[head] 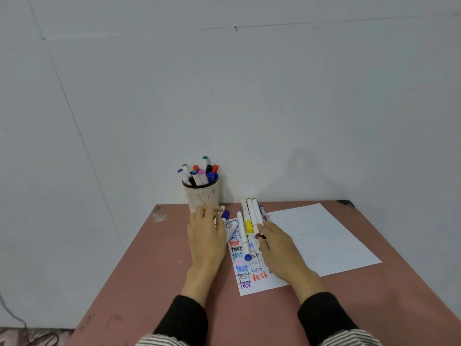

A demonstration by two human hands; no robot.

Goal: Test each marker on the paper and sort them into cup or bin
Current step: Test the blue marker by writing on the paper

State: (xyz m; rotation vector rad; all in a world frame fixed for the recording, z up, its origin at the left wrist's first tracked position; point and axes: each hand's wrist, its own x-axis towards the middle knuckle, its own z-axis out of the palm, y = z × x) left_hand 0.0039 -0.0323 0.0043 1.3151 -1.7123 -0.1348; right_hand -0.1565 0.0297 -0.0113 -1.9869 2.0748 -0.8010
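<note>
A white mesh cup (202, 197) stands at the table's back edge and holds several capped markers (199, 172). In front of it lies a paper (249, 273) covered with the word "test" in many colours. Several white markers lie across its top: a blue-capped one (243, 237), a yellow one (248, 222), a brown-capped one (255, 217) and a purple one (262, 211). My left hand (205, 236) reaches forward, its blurred fingertips touching markers (225, 214) beside the cup. My right hand (278, 248) lies flat on the paper, fingertips resting at the brown cap. No bin is in view.
A blank white sheet (321, 236) lies to the right of the written paper. The pink table (154, 270) meets a white wall at the back; its left edge runs diagonally close to my left arm.
</note>
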